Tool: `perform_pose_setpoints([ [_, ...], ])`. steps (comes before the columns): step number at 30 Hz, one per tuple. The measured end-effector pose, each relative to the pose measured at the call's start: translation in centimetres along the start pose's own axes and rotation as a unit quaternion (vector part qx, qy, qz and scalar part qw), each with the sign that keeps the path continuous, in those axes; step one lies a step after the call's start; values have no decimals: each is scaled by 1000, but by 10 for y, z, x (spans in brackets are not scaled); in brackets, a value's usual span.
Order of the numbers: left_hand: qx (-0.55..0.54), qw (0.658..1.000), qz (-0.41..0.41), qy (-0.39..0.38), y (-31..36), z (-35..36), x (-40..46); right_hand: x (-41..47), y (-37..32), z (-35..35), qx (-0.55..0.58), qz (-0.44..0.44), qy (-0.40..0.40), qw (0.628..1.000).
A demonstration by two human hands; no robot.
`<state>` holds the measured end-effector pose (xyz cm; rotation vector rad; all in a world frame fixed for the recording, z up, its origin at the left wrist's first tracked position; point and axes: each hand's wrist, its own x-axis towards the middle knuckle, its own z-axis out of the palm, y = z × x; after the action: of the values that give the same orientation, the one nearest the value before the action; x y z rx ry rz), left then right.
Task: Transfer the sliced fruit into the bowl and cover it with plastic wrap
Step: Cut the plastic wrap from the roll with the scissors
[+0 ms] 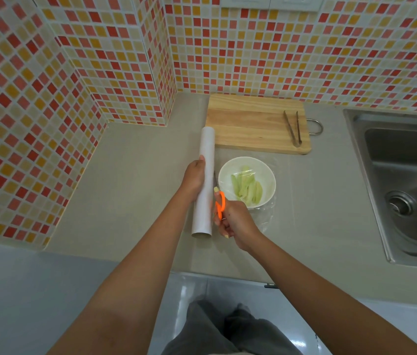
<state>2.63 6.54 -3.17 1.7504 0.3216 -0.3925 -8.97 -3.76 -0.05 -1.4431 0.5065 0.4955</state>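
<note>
A white bowl [263, 170] stands on the counter with pale green fruit slices [247, 188] inside. A clear sheet of plastic wrap [266, 213] is stretched over the bowl and runs left to the white wrap roll [205, 185]. My left hand [194, 178] grips the roll around its middle, just left of the bowl. My right hand [233, 221] holds orange-handled scissors [219, 203], whose blades point up between the roll and the bowl, at the stretched film.
A wooden cutting board [248, 124] lies behind the bowl, with metal tongs [293, 128] on its right part. A steel sink [407, 185] is set into the counter at the right. Tiled walls close the left and back.
</note>
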Motion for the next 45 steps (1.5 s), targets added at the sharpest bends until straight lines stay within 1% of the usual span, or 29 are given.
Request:
perform_pose_setpoints([
  [10,-1,1000,-1,-7,-1,-1,-4,9,-11,2,-1,13,-1,1000],
  [18,-13,1000,-10,-3,2,-4,-5,14,-10,1,0,-17,10,1000],
  [27,-23,1000,-11,-6,4,-6,-8,18,-22,2,-13,9,-6,1000],
  [31,-26,1000,-10,-11,4,-4,-12,21,-26,1,-8,-1,-4,1000],
  [37,-40,999,-5,-9,9,-1,-15,22,-26,-1,-8,-39,15,999],
  [41,-38,999,-6,-12,11,0,-15,22,-29,-1,-3,-11,14,1000],
  [45,-46,999,-12,-10,11,-1,-17,24,-34,-1,-10,-9,7,1000],
])
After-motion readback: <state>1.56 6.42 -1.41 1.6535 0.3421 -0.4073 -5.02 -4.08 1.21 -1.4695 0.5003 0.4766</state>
